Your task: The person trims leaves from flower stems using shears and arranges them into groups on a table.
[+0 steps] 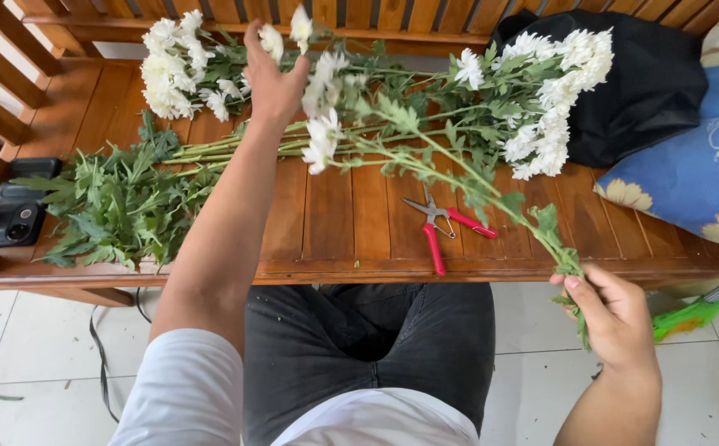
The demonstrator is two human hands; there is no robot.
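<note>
The right hand (615,318) pinches a long leafy stem (458,177) at 4 o'clock; the left hand (273,78) grips its white blooms (322,136) at 11 o'clock.

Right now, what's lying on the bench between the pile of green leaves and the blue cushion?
In the head view, red-handled scissors lie on the bare wooden bench between the leaf pile and the blue cushion.

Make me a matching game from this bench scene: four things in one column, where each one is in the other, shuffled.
1. shears
2. leaf pile
3. black bag
4. flower stem

a. far right, by the cushion
b. between left hand and right hand
c. bench middle, near the front edge
d. left end of the bench

Pairs: 1-c, 2-d, 3-a, 4-b
</note>
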